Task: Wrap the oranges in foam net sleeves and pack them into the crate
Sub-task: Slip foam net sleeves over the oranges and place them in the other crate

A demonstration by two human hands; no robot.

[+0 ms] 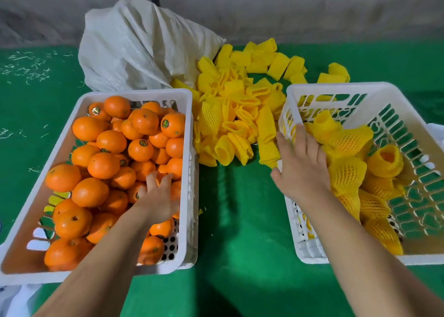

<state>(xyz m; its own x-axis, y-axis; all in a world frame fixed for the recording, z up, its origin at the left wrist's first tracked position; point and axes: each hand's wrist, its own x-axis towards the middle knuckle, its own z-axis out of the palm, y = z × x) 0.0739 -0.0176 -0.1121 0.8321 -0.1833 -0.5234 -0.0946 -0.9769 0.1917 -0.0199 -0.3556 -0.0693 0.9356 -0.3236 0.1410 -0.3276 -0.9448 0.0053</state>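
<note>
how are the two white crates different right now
The left crate is heaped with bare oranges; the right crate holds oranges already in yellow foam sleeves. The left one is nearly full, while the right one is partly filled, with bare floor showing on its far side. The left hand reaches down into the left crate; the right hand rests open at the right crate's near wall. Both are white slotted plastic crates on the green cloth.

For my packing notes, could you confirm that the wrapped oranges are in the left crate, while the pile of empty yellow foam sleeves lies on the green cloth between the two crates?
Not quite: the head view shows the wrapped oranges in the right crate; the left crate holds bare oranges. The empty yellow foam sleeves do lie on the green cloth between them.
</note>
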